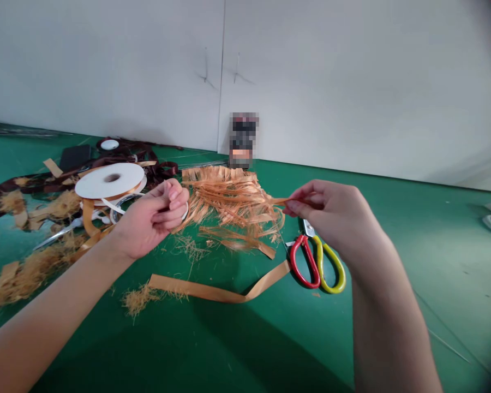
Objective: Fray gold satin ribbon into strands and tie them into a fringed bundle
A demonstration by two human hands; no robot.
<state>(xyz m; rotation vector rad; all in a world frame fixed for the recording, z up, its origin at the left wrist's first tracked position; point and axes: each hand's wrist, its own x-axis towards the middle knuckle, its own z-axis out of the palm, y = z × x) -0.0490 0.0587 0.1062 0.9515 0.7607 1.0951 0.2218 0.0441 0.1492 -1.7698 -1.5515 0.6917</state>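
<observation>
A frayed, copper-orange satin ribbon (229,204) spans the centre of the frame, its shredded strands hanging between both hands. The left hand (153,218) is closed in a curled fist on one end; the right hand (331,215) pinches the other between thumb and fingertips. Fine strands like these likely call for an even, gentle pull — a jerk could snag them. Lower right: red-and-yellow-handled scissors (317,262). Lower centre: a loose tan ribbon strip (216,289). Upper left: a white ribbon spool (109,181) — all on a green floor (413,305).
</observation>
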